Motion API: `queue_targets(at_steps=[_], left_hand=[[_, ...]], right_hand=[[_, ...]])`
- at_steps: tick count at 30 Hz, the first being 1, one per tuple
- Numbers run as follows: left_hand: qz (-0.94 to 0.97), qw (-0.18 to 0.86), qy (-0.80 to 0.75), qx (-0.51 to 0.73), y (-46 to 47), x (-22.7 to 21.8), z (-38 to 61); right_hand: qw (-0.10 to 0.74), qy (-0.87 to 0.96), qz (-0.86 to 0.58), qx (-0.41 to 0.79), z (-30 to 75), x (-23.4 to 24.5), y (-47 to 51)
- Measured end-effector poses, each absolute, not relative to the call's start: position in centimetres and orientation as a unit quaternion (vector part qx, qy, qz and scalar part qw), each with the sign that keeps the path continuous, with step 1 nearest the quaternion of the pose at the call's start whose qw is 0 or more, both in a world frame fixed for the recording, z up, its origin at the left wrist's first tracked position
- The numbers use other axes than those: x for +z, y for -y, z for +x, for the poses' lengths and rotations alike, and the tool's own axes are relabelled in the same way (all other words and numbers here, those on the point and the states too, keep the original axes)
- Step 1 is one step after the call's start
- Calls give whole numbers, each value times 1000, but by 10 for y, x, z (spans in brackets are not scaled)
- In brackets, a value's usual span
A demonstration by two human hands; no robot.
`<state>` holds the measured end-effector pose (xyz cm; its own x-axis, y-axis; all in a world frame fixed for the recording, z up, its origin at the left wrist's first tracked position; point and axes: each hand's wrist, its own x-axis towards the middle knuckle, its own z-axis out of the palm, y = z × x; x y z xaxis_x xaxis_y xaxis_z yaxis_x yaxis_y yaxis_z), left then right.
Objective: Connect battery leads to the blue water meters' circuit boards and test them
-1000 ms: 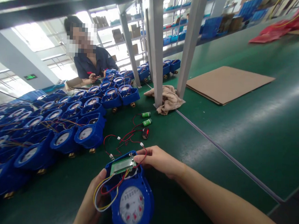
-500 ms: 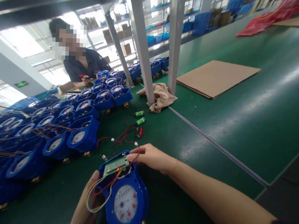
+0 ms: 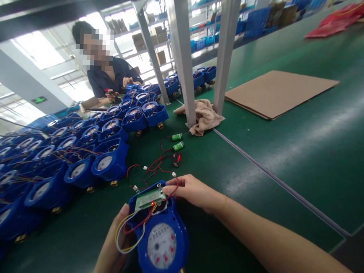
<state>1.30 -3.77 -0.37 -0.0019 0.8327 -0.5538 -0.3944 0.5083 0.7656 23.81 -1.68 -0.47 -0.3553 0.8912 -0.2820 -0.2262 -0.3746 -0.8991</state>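
A blue water meter (image 3: 182, 237) with a white dial is tilted toward me low in the middle. My left hand (image 3: 114, 238) is closed around its left side, the fingers partly hidden behind loops of yellow and white wire. In the meter's open upper housing lies a green circuit board (image 3: 149, 198) with a lit red light. My right hand (image 3: 194, 191) pinches the board's upper right corner, thumb in front; its other fingers are largely hidden. Red and black leads run from there to a small red-lit display (image 3: 177, 159) and green batteries (image 3: 178, 146).
Many blue water meters (image 3: 110, 165) with loose wires stand in rows at left. A co-worker (image 3: 112, 75) is behind them. Metal posts (image 3: 182, 60) rise from the green bench beside a beige rag (image 3: 205, 117). Flat cardboard (image 3: 280, 92) lies to the right.
The whole view has shifted, so bench and meters appear further right. Both my hands keep their hold on the meter and board. The co-worker's second hand now shows above the meters.
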Motion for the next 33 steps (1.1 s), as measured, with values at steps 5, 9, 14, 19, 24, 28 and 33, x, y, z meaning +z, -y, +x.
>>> queue_targets(at_steps=[5,9,14,19,24,28,33], left_hand=[[211,681,-534,455,39,-3,14],[223,678,-544,441,37,-10,9],[243,650,-576,432,38,-15,7],[254,652,-564,439,40,-10,12],[239,654,-563,446,34,-13,9],[205,674,-559,437,31,-17,5],[207,664,-550,463,40,-10,12]], right_hand=[[388,395,-422,718,238,-1,17],[388,386,-417,726,237,0,16],[383,393,-418,724,237,2,17],[379,394,-420,724,238,2,17],[380,389,-416,729,237,4,17],[384,379,-426,726,237,2,16],[386,375,-422,730,237,-7,15]])
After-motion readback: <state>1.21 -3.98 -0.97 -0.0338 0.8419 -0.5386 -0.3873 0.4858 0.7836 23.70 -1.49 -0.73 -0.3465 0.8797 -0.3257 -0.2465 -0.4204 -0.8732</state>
